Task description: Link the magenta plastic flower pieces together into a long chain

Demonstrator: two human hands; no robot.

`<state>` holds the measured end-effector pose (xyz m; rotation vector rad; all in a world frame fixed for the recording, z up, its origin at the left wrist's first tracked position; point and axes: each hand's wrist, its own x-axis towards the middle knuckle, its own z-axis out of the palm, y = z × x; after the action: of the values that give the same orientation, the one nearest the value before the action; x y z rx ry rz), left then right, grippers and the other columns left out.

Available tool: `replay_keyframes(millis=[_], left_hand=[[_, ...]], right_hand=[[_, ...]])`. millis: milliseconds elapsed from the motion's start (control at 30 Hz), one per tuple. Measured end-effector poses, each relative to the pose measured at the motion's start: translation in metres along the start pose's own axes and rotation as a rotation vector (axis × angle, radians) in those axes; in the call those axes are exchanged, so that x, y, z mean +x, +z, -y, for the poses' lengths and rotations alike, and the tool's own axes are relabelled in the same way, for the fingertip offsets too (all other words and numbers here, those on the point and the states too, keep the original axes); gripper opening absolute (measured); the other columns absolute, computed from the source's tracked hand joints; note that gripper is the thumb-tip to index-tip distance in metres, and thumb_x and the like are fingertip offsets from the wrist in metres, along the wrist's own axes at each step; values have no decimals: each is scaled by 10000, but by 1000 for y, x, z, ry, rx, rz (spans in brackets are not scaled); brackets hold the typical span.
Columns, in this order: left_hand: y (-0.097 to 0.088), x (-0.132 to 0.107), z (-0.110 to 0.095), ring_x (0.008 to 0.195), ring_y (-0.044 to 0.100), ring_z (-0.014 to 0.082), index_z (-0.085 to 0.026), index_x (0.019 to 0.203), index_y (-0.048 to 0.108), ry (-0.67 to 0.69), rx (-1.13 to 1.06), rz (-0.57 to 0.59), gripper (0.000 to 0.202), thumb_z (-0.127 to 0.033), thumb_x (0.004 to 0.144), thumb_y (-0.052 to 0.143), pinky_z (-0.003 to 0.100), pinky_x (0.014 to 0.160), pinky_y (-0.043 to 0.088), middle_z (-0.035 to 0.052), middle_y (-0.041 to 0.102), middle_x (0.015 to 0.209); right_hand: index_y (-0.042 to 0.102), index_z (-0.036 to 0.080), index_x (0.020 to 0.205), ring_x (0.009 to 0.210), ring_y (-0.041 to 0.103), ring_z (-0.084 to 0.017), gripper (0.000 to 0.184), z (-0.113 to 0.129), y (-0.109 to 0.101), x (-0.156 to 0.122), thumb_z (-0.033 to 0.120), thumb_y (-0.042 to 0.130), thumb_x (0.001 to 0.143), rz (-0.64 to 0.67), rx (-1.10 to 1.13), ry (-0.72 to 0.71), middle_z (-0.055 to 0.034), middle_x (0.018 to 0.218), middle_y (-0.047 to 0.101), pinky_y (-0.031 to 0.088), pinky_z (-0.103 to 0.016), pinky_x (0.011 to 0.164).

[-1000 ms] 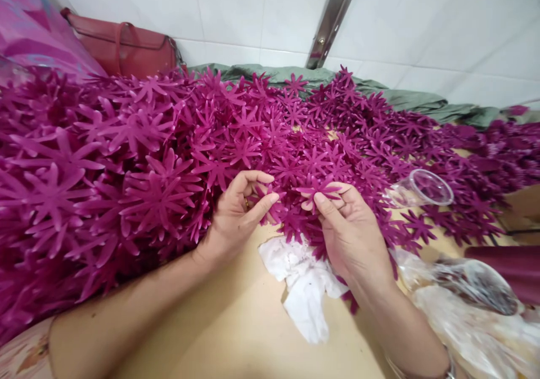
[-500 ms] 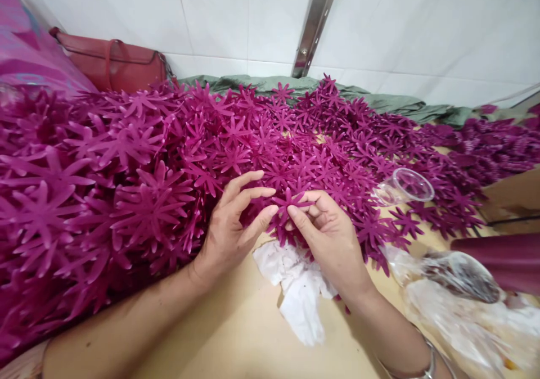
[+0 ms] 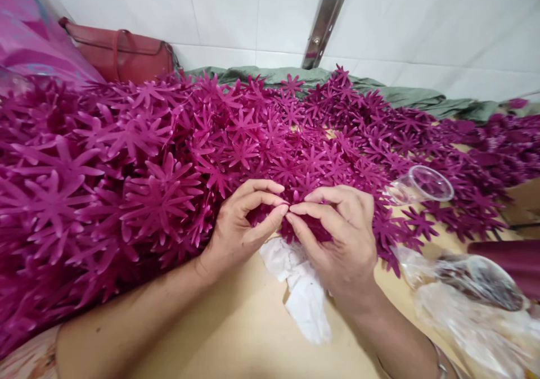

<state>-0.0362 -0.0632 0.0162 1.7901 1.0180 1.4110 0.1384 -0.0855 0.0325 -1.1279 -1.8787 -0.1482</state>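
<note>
Newly pinched, left hand meets right hand.

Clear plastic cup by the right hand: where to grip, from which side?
Pinch the near edge of the rim of the clear plastic cup, coming from above on the right. It appears tipped over, its mouth facing right, so one finger should fit inside and the thumb outside. Purple flowers crowd its far side.

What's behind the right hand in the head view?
Magenta petal pieces show beyond the right hand; a white tissue runs out of sight behind it, on the tan tabletop. What the palm and wrist cover can't be seen.
</note>
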Motion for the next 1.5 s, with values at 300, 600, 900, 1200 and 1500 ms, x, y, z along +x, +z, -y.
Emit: replay_keyframes(millis=[300,600,900,1200,1500], left_hand=[[1,-1,2,1092,711,200,-212,965,792,3,-109,73,117,-169,885,719,361,1020,562,90,762,1144],[1,-2,3,1056,715,200,-203,915,778,-7,-59,43,60,-197,874,735,361,998,564,92,757,1113],[1,-2,0,1034,719,190,-194,898,746,38,24,52,44,-172,884,710,329,959,566,91,754,1101],[2,-3,3,1022,725,185,-197,928,738,130,99,77,44,-193,908,699,303,941,576,86,765,1100],[0,-2,5,1067,705,186,-204,987,707,182,165,95,77,-178,931,660,314,979,551,91,742,1140]], right_hand=[[700,253,977,940,660,-229,152,-6,-2,0,138,732,882,18,36,-32,-37,960,769,525,-439,902],[708,244,949,935,685,-216,134,-3,1,-1,125,710,887,48,146,36,-40,943,776,547,-416,897],[693,259,914,899,696,-209,125,2,1,-1,135,676,898,61,171,99,-27,915,768,549,-406,856],[658,248,876,858,684,-188,147,3,2,-1,101,667,882,51,172,132,-10,872,746,543,-363,830],[688,245,931,920,691,-188,117,-1,1,-3,131,690,905,79,262,167,-20,927,753,545,-357,865]])
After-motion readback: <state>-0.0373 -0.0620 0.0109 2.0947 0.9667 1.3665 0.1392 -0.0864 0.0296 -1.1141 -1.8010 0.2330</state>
